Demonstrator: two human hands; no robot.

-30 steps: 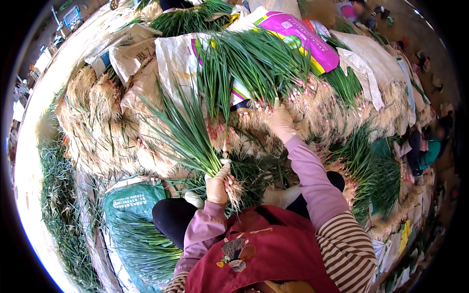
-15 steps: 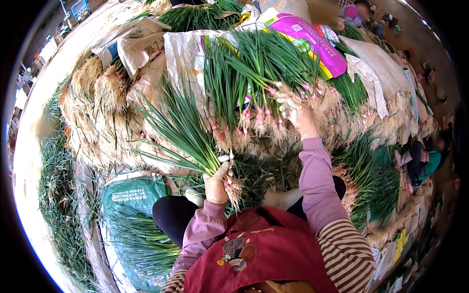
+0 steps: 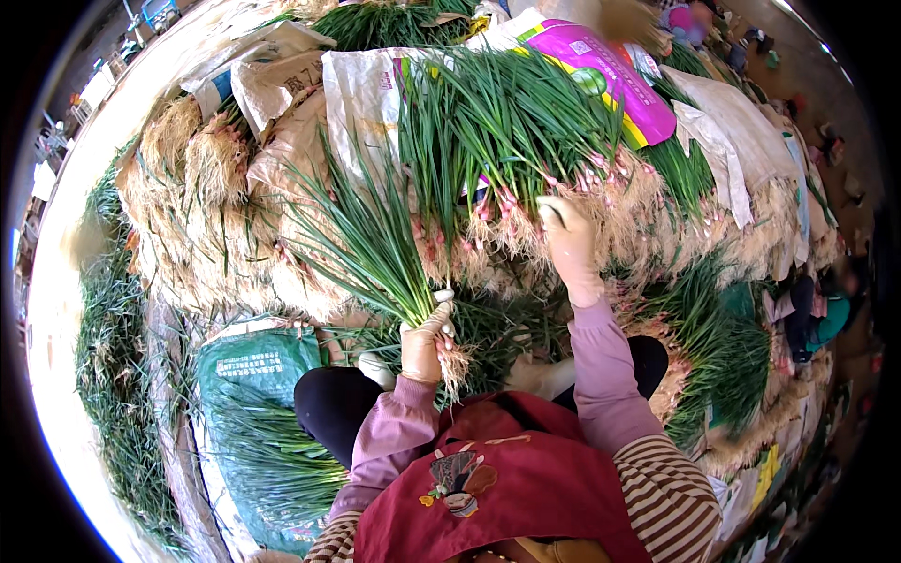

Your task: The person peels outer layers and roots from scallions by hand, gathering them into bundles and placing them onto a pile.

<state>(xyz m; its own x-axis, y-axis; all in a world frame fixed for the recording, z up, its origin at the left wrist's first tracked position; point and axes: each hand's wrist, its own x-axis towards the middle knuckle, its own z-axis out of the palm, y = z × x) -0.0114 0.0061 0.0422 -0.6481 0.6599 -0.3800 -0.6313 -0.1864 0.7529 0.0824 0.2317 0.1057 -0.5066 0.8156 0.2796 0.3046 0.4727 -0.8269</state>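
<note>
From where I stand, the person's left hand (image 3: 424, 345) is wrapped firmly around a bunch of long green onions with pale, stringy roots (image 3: 383, 258), gripping it low, near the root end. The bunch is in front of the person, above the lap, on a slant: the leaf tips fan out away from the body and toward the left, while the roots stick out below the fist, pointing back at the dark red cloth apron (image 3: 507, 479).

The right hand (image 3: 571, 244) is farther out, just beside the root ends of a thick row of green onions with pinkish bulbs (image 3: 526, 117). Its fingers are curled in, thumb and forefinger close together; I can't tell whether they pinch a stem. In that row the leaves point away from the person and the roots hang toward them.

As for containers, a flat white plastic sack (image 3: 361, 98) lies left of the row, and a magenta sack with a yellow edge (image 3: 624, 80) lies across the heap beyond it. By the left knee is a teal-green woven plastic sack (image 3: 282, 343), with more green onions (image 3: 272, 446) lying lengthwise over it, leaves toward the left.
</note>
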